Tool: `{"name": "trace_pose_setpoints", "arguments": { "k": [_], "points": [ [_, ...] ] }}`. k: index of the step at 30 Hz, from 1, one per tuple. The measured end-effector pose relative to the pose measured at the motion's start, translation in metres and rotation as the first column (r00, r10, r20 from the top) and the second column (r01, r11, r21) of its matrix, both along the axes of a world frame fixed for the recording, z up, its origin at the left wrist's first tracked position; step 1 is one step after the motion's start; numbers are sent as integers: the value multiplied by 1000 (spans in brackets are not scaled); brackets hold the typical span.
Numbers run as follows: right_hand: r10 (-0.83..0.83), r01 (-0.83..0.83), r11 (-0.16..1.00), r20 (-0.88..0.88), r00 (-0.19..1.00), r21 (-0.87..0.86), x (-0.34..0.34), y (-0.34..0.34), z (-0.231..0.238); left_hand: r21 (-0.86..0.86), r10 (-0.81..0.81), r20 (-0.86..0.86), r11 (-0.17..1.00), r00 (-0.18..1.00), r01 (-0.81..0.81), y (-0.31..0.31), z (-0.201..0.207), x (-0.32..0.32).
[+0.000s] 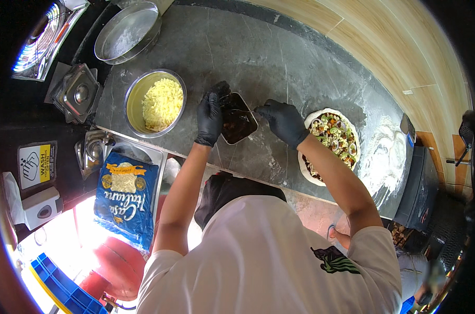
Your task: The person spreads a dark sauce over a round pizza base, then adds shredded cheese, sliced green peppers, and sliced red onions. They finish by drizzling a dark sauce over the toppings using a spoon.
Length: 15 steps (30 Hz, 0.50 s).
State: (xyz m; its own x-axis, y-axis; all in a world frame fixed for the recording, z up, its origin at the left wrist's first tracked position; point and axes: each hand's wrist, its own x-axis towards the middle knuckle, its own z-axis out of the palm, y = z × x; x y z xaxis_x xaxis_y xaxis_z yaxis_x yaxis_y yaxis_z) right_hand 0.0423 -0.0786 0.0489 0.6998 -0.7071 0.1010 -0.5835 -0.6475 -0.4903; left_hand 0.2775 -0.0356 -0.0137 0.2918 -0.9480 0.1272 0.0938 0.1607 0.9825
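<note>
My left hand [211, 116], in a black glove, is closed on the left side of a rectangular metal pan [252, 133]. Dark brown sauce [233, 124] lies inside the pan. From the right, my right hand [282, 121], gloved in black too, pinches a thin metal spoon-like utensil [243, 110] that reaches into the pan; its far end is hard to make out. Beside my right forearm lies a raw pizza [331, 137] with dark sauce, vegetables and pale bits on it. A steel bowl [182, 107] of shredded yellow cheese [163, 103] stands left of my left hand.
A round metal sieve [102, 44] sits at the far left of the grey counter [237, 47]. Flour [386, 159] covers the right end. Metal lids [79, 94] and a blue cheese bag [125, 196] are at left. Another person's leg [343, 238] shows at lower right.
</note>
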Motion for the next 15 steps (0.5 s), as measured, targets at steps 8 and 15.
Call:
{"name": "trace_pose_setpoints", "arguments": {
  "k": [8,15],
  "points": [
    [185,-191,981,-165,969,-25,-24,-23,-19,-1,31,120,1000,992,-31,-1,3,-2],
    [179,-185,982,-147,973,-32,-26,-15,2,-35,112,287,994,951,-106,-1,8,-10]
  ]
}}
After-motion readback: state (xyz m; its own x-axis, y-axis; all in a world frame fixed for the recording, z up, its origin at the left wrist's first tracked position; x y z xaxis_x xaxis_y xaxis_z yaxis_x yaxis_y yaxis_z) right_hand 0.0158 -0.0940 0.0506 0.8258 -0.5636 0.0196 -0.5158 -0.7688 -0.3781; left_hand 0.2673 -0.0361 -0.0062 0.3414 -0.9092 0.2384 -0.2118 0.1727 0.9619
